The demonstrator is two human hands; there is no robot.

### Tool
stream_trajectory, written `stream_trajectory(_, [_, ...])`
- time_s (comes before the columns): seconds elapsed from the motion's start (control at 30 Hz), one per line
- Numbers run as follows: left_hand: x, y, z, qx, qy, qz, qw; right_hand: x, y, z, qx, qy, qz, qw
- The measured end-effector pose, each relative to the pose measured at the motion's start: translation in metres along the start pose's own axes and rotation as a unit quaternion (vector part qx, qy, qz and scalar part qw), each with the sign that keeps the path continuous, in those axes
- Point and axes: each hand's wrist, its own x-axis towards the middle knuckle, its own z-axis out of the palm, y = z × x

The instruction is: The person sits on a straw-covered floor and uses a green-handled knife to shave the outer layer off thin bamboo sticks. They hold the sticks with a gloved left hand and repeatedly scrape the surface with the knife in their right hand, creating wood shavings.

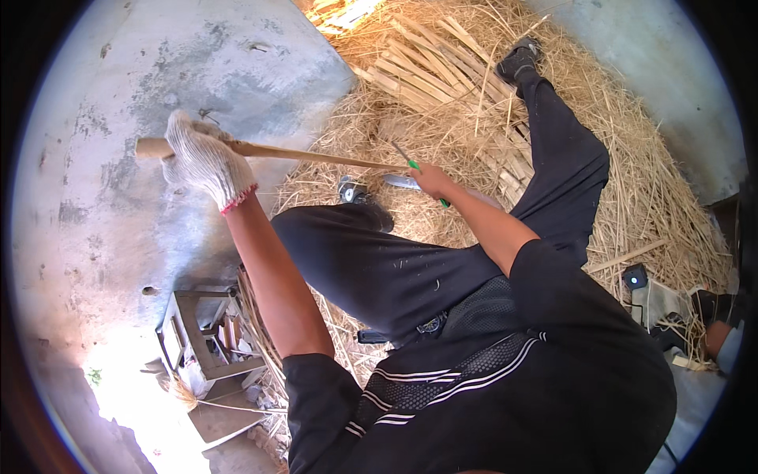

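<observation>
My left hand (201,158), in a white knitted glove, grips the thick end of a long pale wooden stick (316,156) that runs to the right over my knee. My right hand (433,180) is bare and closed on a green-handled knife (410,164), its blade resting against the stick's thin end. Both hands hold the stick above my black trousers.
A heap of straw and shavings (647,197) covers the ground around my legs. Split wooden strips (426,63) lie stacked at the top. A small wooden stool (201,332) stands at lower left on the concrete floor (118,197). A small black device (634,276) lies right.
</observation>
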Motion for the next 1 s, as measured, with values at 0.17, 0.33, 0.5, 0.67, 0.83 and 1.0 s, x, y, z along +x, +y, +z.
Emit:
stream_trajectory(0.17, [-0.010, -0.004, 0.038, 0.012, -0.054, 0.030, 0.998, -0.011, -0.007, 0.019, -0.085, 0.104, -0.082, 0.988])
stream_trajectory(0.33, [-0.014, -0.008, 0.062, 0.017, -0.077, 0.015, 0.997, -0.001, 0.003, 0.014, -0.143, 0.073, 0.019, 0.987])
stream_trajectory(0.5, [-0.009, -0.014, 0.072, 0.027, -0.076, 0.002, 0.997, 0.028, 0.002, 0.025, -0.201, 0.102, 0.056, 0.973])
stream_trajectory(0.67, [0.008, -0.026, 0.079, 0.035, -0.110, 0.025, 0.993, -0.006, 0.119, 0.008, -0.099, 0.065, -0.029, 0.993])
stream_trajectory(0.83, [0.028, -0.040, 0.086, 0.016, -0.079, -0.033, 0.996, 0.016, 0.102, -0.017, -0.136, -0.054, 0.137, 0.980])
stream_trajectory(1.0, [0.038, -0.060, 0.096, 0.004, -0.088, -0.039, 0.995, 0.042, 0.030, -0.034, -0.106, -0.001, 0.012, 0.994])
